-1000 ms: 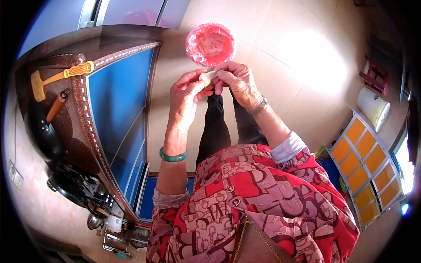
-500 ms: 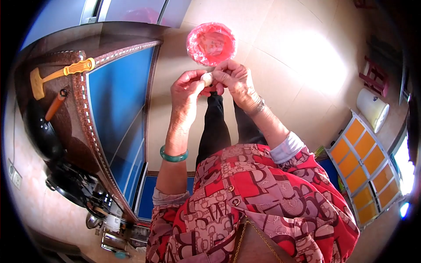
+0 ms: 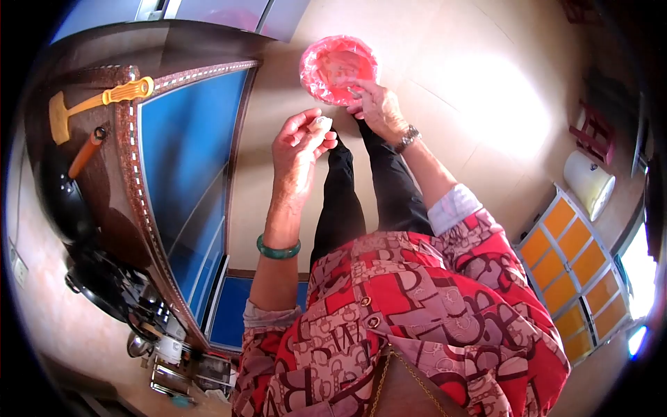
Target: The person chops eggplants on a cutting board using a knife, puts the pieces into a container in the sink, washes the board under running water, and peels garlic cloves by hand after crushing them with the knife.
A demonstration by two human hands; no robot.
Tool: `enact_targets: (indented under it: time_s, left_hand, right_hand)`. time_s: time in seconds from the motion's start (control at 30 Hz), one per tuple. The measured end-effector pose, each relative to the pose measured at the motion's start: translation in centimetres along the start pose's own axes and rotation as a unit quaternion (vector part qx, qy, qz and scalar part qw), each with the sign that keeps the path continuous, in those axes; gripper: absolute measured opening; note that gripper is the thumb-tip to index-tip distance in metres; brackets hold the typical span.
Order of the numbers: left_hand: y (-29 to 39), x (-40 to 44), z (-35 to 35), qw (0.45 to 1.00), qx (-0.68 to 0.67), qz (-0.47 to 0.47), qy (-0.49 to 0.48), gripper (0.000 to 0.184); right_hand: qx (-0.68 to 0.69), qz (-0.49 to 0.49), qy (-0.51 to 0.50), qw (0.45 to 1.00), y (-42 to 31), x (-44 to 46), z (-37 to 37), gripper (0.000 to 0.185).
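Observation:
A small whitish lump that looks like garlic is pinched between the thumb and fingers of my left hand. My right hand is apart from it, at the near right rim of a bin lined with a pink plastic bag. Its fingers are pressed together and point over the bin's opening; whatever they hold is too small to make out. Pale scraps lie inside the bin, seen through the glare.
On the left, a dark counter with blue cabinet doors carries a yellow-handled tool and a black wok. To the right stand a white bucket, a dark red stool and an orange-panelled rack.
My hands were together at the whitish lump. My right hand has moved away to the right and up to the bin's rim, while my left hand keeps the lump.

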State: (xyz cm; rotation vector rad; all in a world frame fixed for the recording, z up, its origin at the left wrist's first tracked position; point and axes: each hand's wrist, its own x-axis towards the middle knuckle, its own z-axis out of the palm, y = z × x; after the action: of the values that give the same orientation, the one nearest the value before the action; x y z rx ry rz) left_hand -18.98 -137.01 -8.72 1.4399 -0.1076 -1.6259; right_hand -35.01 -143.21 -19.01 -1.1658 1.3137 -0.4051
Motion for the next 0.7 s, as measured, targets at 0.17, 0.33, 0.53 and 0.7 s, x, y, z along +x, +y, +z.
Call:
enact_targets:
  time_s: [0.17, 0.33, 0.53, 0.7]
  left_hand:
    - [-1.0, 0.1, -0.1, 0.999, -0.020, 0.030, 0.017, 0.030]
    - [-1.9, 0.0, -0.4, 0.998, -0.029, 0.043, 0.019, 0.029]
    - [-1.9, -0.7, -0.4, 0.996, -0.060, 0.049, 0.053, 0.027]
    - [-2.8, -1.9, -0.8, 0.988, -0.098, 0.082, 0.087, 0.027]
  right_hand:
    - [0.092, 0.040, 0.065, 0.993, 3.1, 2.8, 0.6, 0.018]
    - [0.087, 0.043, 0.071, 0.993, 3.8, 3.3, 0.0, 0.012]
    - [0.104, 0.067, 0.050, 0.991, 4.0, 3.0, -1.0, 0.018]
    - [0.045, 0.066, 0.004, 0.997, 4.7, 3.2, -1.7, 0.019]
